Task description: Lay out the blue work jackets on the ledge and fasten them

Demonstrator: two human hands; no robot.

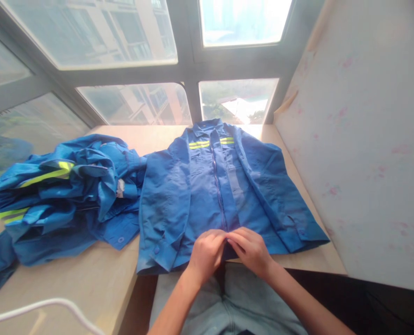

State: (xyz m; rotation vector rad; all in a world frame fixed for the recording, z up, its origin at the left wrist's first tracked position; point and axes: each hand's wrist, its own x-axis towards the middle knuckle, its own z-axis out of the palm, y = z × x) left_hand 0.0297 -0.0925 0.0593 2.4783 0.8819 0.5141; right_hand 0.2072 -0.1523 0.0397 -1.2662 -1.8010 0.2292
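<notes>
A blue work jacket (207,186) with yellow reflective stripes lies front side up, its collar toward the window and its sleeves spread to both sides. Its zipper (216,186) runs down the middle and looks closed along most of its length. At the bottom hem, my left hand (208,253) pinches the jacket at the lower end of the zipper. My right hand (250,249) meets it there, fingertips together on the same spot. The fingers hide the exact part they grip.
Crumpled blue garments (70,195) with yellow stripes are piled at the left, against the jacket's sleeve. The light wooden table (70,288) ends just before my legs. A white cable (53,302) curves at lower left. Windows stand behind, and a patterned wall (360,139) borders the right.
</notes>
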